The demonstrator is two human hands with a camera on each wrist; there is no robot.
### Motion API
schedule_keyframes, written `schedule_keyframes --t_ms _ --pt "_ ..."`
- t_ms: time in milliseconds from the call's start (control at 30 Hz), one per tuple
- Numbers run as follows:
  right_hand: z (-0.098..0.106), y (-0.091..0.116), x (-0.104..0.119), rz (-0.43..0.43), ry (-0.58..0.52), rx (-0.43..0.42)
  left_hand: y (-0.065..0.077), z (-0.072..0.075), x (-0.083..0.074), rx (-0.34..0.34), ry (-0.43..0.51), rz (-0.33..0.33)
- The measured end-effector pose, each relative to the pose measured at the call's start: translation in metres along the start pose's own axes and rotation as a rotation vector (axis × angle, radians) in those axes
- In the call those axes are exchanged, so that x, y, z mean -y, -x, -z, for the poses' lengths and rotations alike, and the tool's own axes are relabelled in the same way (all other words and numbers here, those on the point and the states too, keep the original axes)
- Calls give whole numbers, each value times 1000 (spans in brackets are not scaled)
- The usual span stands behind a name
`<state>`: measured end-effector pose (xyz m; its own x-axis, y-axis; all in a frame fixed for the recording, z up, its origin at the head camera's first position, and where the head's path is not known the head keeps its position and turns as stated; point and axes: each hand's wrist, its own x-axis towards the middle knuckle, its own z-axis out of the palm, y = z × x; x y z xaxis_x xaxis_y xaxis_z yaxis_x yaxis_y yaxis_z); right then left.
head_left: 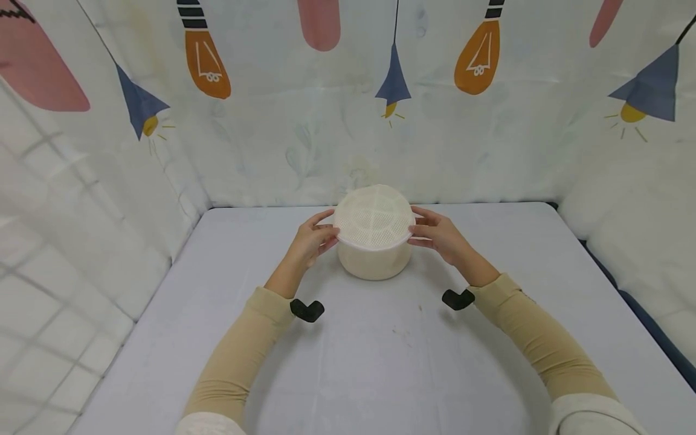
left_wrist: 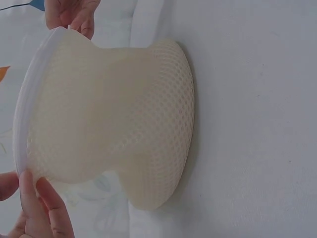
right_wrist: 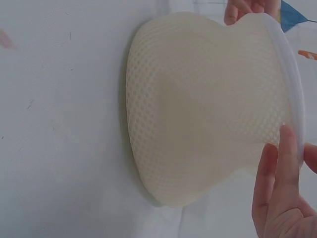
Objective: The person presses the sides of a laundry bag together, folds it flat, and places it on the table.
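A round, cream mesh laundry bag (head_left: pixel 374 261) with a white rim stands on the table, its mesh top tilted toward me in the head view. My left hand (head_left: pixel 311 239) pinches the rim on the left side, thumb on top and fingers below. On the opposite side my right hand (head_left: pixel 441 238) pinches the same rim in a like way. The left wrist view shows the soft side wall (left_wrist: pixel 104 104) sagging inward between the rim and the wider base. From the right wrist, the bag (right_wrist: pixel 203 104) also looks dented at its waist.
A white-covered table (head_left: pixel 370 362) spreads beneath the bag. Behind it hangs a pale curtain (head_left: pixel 261 139) printed with lamps and bulbs, and more fabric closes in both sides. A black wrist device (head_left: pixel 307 310) sticks out from the left cuff, with another (head_left: pixel 458 299) at the right cuff.
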<state>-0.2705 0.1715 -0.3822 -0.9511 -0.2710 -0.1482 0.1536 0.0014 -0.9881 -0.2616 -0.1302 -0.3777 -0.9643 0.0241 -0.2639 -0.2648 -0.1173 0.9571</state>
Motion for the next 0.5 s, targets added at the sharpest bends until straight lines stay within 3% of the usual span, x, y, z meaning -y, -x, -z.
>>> schedule_keyframes --t_ms 500 --pt "-1 -1 -6 -23 13 -5 1 0 3 9 -14 6"
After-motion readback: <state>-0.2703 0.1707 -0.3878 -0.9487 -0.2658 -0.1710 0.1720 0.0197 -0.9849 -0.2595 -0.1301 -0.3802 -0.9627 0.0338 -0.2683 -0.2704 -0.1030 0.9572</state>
